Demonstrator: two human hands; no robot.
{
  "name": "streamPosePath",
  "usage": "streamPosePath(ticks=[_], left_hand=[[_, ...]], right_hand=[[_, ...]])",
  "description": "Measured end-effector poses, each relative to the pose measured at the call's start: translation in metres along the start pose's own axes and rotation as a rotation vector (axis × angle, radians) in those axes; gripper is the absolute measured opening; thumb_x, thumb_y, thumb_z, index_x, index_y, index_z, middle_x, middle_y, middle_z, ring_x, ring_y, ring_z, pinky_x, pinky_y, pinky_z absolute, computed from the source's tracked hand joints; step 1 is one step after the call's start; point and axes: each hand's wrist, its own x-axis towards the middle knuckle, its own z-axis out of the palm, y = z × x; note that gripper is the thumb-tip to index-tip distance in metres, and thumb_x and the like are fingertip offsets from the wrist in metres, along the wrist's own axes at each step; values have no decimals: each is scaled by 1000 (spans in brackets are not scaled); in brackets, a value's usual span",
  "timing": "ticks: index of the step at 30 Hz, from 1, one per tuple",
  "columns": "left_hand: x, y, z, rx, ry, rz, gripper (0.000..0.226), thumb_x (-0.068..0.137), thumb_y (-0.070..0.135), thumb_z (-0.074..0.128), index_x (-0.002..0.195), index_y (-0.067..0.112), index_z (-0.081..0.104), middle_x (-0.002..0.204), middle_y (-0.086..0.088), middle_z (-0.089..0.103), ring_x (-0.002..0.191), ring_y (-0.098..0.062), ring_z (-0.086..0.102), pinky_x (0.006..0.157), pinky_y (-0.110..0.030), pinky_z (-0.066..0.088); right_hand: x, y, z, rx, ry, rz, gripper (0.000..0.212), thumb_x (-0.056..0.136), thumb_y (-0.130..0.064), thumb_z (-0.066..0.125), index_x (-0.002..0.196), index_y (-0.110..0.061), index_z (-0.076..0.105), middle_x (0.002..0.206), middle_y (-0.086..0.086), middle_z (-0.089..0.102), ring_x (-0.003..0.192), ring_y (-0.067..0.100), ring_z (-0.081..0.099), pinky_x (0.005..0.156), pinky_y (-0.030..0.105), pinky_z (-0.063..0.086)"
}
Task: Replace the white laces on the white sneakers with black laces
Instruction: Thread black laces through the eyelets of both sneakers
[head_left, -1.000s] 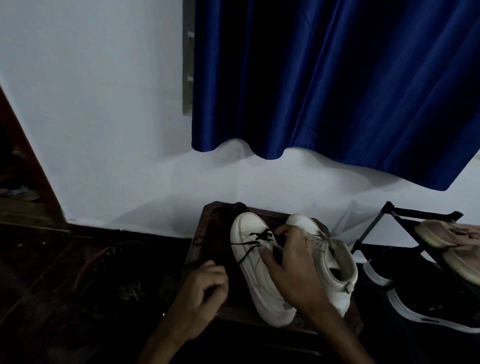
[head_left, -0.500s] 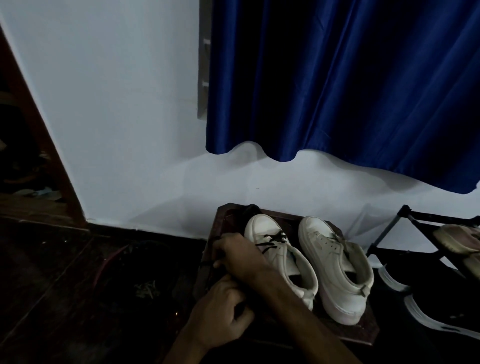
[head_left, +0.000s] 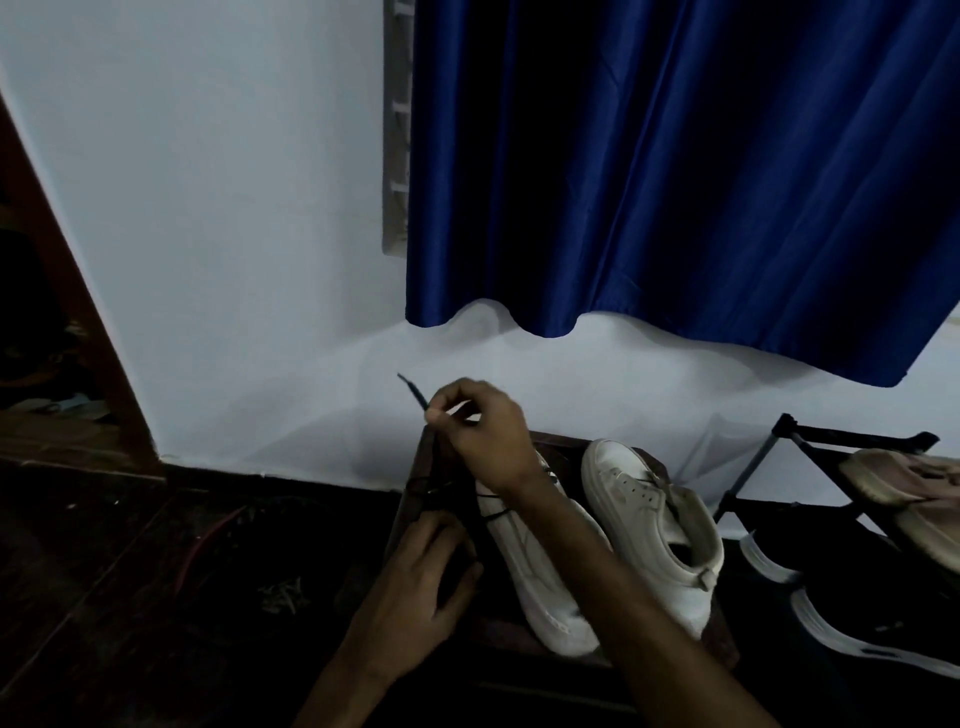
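Two white sneakers stand side by side on a small dark wooden stool (head_left: 719, 631). The left sneaker (head_left: 540, 571) has a black lace (head_left: 413, 391) threaded through its front eyelets; my right forearm crosses over it. My right hand (head_left: 483, 431) is raised above the stool's far left corner and pinches the black lace, whose tip sticks up past my fingers. My left hand (head_left: 421, 582) rests at the stool's left edge with fingers curled round something dark, likely the lace. The right sneaker (head_left: 654, 525) shows bare eyelets with no lace.
A white wall and a blue curtain (head_left: 675, 171) are behind the stool. A black shoe rack (head_left: 779, 441) at the right holds pinkish shoes (head_left: 904, 488) and black shoes with white soles (head_left: 852, 623). Dark floor with a red cord (head_left: 202, 540) lies at the left.
My right hand left the front of the left sneaker, crossed to the stool's left side and rose, drawing the black lace up. My left hand stayed by the stool's left edge.
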Motion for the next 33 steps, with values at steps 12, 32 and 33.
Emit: streamPosePath(ticks=[12,32,33], left_hand=[[100,56,-35,-675,327,-366,18,97,10,58,105,8,74,98,0,76,97,-14,71,94,-39,55],[95,49,55,-227,161,-388,18,87,35,71,77,20,73,74,12,71,73,0,65,67,-24,52],[94,49,57,-241,155,-402,17,87,35,71,77,21,73,74,13,70,72,2,65,67,-24,53]], right_hand=[[-24,2,-55,48,-52,126,6,82,-19,74,77,-16,71,77,-2,71,70,10,64,71,28,52],[-88,38,-107,-661,-19,189,29,97,-27,48,80,-8,60,81,12,68,79,28,61,66,27,30],[-86,39,-110,-652,-29,225,26,96,-24,48,85,-5,62,84,13,69,82,28,62,66,28,32]])
